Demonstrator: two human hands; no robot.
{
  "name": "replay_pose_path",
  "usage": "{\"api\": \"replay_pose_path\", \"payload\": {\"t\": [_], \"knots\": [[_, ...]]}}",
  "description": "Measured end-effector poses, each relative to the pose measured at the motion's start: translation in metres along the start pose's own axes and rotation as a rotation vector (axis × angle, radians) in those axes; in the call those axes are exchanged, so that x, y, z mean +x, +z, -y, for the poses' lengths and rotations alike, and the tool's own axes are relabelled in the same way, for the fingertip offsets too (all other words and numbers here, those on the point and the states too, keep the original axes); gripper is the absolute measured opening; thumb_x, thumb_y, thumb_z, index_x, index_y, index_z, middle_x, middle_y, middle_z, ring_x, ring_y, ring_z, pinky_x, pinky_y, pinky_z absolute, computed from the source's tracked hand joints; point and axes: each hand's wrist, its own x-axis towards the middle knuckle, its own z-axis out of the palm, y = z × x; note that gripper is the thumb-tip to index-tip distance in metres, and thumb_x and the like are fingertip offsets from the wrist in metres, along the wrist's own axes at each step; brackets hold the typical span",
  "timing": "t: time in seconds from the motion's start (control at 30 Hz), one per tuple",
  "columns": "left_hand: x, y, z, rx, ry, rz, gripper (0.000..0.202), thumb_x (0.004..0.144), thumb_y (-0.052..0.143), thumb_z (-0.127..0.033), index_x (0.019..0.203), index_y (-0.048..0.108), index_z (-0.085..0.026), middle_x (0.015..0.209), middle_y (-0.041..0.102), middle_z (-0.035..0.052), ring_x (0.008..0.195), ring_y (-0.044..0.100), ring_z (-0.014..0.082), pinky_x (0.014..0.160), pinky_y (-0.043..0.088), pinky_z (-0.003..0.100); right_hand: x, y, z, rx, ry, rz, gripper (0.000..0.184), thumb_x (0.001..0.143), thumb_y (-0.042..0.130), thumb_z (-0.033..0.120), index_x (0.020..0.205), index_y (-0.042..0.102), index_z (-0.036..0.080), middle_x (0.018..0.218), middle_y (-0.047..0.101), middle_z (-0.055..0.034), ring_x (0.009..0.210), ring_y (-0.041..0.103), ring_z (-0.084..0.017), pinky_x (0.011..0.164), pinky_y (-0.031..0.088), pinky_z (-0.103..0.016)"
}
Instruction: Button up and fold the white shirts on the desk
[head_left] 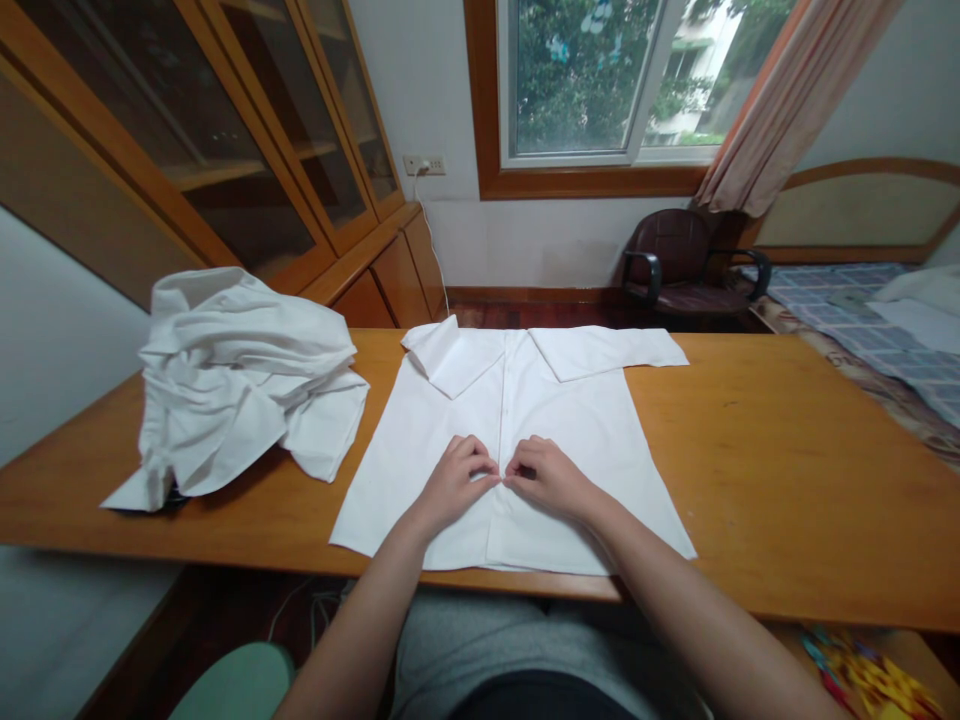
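Note:
A white short-sleeved shirt (592, 420) lies spread flat on the wooden table (787, 450), collar away from me, its hem at the near edge. My left hand (454, 480) and my right hand (547, 475) rest side by side on the shirt's middle. Both have their fingers curled and pinched on the shirt's front placket, fingertips almost touching each other. What lies under the fingertips is hidden.
A crumpled pile of white shirts (240, 385) sits on the table's left part. Behind the table stand a glass-fronted wooden cabinet (247, 150), a dark armchair (686, 265) under the window and a bed (885, 320) at the right. A green stool (236, 685) is by my left leg.

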Motion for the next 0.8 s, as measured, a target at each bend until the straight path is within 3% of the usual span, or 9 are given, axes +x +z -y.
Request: {"api": "replay_pose_path", "payload": {"t": [0.13,0.4,0.7,0.8], "knots": [[0.0003,0.0017,-0.0012,-0.004,0.01,-0.003,0.007,0.087,0.069,-0.027,0.083,0.07,-0.022,0.092,0.058,0.0027,0.096,0.051,0.0206,0.086,0.044,0.035,-0.0001,0.0023,-0.0018,0.023,-0.003,-0.01,0.006,0.085,0.073,0.022,0.08,0.069,0.021,0.078,0.065,-0.0006,0.081,0.056,-0.016,0.077,0.04,-0.03],[0.0012,0.001,0.0003,-0.065,-0.037,-0.008,0.006,0.087,0.069,-0.029,0.085,0.071,-0.024,0.092,0.058,0.0023,0.097,0.052,0.0206,0.089,0.044,0.036,-0.0004,-0.0004,-0.0036,0.098,0.017,-0.035,0.012,0.08,0.07,0.008,0.082,0.068,0.021,0.078,0.06,0.0011,0.079,0.056,-0.015,0.074,0.041,-0.027],[0.0009,0.0018,-0.0002,-0.084,-0.057,-0.033,0.005,0.085,0.07,-0.027,0.082,0.071,-0.023,0.091,0.059,0.0022,0.097,0.053,0.0206,0.09,0.045,0.036,-0.0006,0.0032,-0.0049,0.122,0.083,-0.069,0.038,0.081,0.065,0.007,0.115,0.064,0.023,0.09,0.061,-0.0004,0.079,0.057,-0.014,0.075,0.043,-0.028],[0.0005,0.0017,-0.0008,-0.09,-0.054,-0.034,0.005,0.085,0.069,-0.028,0.082,0.071,-0.024,0.092,0.059,0.0024,0.097,0.053,0.0208,0.09,0.045,0.037,-0.0002,0.002,-0.0034,0.051,0.036,-0.035,0.035,0.085,0.063,0.008,0.116,0.066,0.025,0.09,0.063,-0.0016,0.085,0.058,-0.016,0.078,0.042,-0.03]]}}
